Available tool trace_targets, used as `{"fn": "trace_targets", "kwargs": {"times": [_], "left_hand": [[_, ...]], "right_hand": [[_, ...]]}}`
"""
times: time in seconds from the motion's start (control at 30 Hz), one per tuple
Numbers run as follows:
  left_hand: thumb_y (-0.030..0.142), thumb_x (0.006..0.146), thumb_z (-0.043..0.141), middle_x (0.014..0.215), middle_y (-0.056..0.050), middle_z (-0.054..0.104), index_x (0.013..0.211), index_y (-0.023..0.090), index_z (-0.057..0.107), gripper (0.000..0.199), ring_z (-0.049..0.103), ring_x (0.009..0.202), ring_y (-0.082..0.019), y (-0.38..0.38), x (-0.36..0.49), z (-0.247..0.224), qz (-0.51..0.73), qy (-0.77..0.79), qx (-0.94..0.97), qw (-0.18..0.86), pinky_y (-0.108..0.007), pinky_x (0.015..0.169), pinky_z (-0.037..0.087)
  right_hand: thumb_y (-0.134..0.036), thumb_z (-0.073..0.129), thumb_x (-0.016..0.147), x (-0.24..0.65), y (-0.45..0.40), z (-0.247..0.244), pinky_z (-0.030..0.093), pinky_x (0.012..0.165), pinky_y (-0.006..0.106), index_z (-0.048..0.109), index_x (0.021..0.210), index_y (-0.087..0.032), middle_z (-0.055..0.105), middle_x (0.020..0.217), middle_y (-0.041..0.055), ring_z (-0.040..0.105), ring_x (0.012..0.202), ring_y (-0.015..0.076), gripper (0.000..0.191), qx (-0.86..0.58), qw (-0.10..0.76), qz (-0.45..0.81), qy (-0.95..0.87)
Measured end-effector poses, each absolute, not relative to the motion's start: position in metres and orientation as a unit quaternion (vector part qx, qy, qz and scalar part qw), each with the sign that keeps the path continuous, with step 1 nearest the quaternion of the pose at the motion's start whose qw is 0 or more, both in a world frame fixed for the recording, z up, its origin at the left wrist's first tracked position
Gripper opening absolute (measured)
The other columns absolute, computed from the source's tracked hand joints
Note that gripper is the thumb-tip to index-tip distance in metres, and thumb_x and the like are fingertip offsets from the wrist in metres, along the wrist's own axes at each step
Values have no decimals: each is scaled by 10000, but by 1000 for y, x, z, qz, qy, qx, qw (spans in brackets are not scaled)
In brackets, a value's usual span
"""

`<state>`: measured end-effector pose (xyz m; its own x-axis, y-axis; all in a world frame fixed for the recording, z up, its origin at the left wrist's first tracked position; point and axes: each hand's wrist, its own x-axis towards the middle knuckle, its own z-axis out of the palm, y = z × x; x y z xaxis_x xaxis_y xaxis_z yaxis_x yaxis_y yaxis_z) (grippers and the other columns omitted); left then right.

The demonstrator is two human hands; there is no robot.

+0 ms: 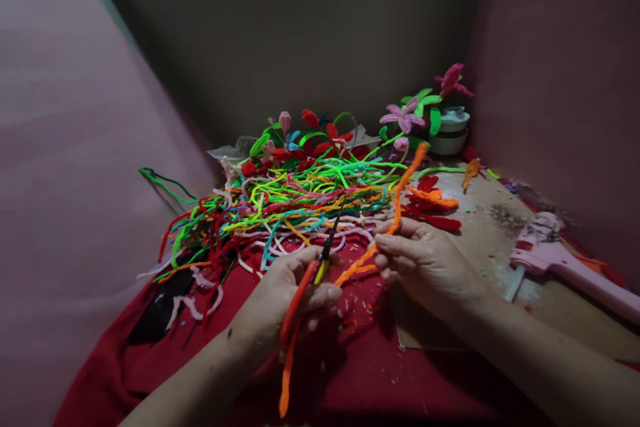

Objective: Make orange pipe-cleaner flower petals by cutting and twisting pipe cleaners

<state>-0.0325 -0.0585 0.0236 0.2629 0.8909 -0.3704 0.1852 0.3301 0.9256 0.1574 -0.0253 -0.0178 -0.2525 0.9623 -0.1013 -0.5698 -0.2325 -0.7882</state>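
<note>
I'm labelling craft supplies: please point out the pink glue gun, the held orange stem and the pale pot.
Pink glue gun (575, 268), head view: handle.
Held orange stem (398, 200), head view: upper part.
Pale pot (449, 143), head view: lower wall.

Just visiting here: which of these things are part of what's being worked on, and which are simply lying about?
Seemingly part of the job:
orange fuzzy strip, pinched in the right hand
red-handled tool, held in the left hand

Apparently just lying about:
heap of coloured strips, though perhaps a supply
pink glue gun
pale pot
purple flower
</note>
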Motion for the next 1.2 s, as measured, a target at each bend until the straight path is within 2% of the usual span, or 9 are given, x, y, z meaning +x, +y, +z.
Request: {"fn": "trace_targets", "kwargs": {"times": [0.3, 0.43, 0.57, 0.67, 0.87, 1.2], "left_hand": [[323, 679, 698, 551, 62, 510, 972, 172, 523, 373, 371, 353, -3, -59, -45, 26, 291, 551, 521, 583, -88, 330, 302], [311, 675, 700, 555, 61, 510, 973, 176, 532, 368, 377, 352, -8, -60, -45, 26, 300, 548, 518, 584, -94, 327, 300], [285, 678, 692, 533, 53, 526, 959, 165, 537, 343, 374, 329, -9, -60, -42, 27, 301, 544, 512, 593, -94, 317, 289], [285, 686, 684, 559, 35, 568, 986, 174, 530, 356, 383, 332, -10, -60, -40, 26, 292, 547, 509, 596, -94, 320, 305], [250, 684, 687, 554, 47, 555, 980, 180, 526, 344, 410, 346, -14, -57, -43, 25, 296, 545, 512, 594, -92, 332, 321], [286, 661, 703, 526, 70, 491, 972, 172, 541, 368, 408, 332, -15, -54, -44, 30, 314, 557, 518, 568, -92, 310, 304]], "right_hand": [[-239, 735, 648, 160, -20, -18, 465, 453, 202, 607, 705, -136, 598, 540, -6, 555, 457, 88, 174, -312, 531, 731, -294], [-211, 752, 622, 160, -19, -17, 456, 471, 190, 617, 697, -141, 602, 578, -11, 572, 494, 85, 169, -308, 541, 728, -288], [-177, 750, 604, 157, -25, -16, 461, 508, 193, 645, 726, -141, 632, 660, 2, 594, 548, 91, 165, -296, 503, 744, -325], [-188, 752, 592, 152, -30, -17, 458, 478, 202, 646, 712, -128, 623, 617, 4, 587, 522, 99, 171, -309, 470, 751, -346], [-289, 698, 690, 150, -32, -21, 431, 415, 183, 611, 704, -125, 611, 521, 2, 535, 401, 74, 186, -365, 443, 736, -358], [-320, 672, 727, 151, -28, -28, 450, 404, 168, 607, 682, -125, 627, 565, 8, 536, 419, 65, 210, -325, 463, 756, -330]]}}
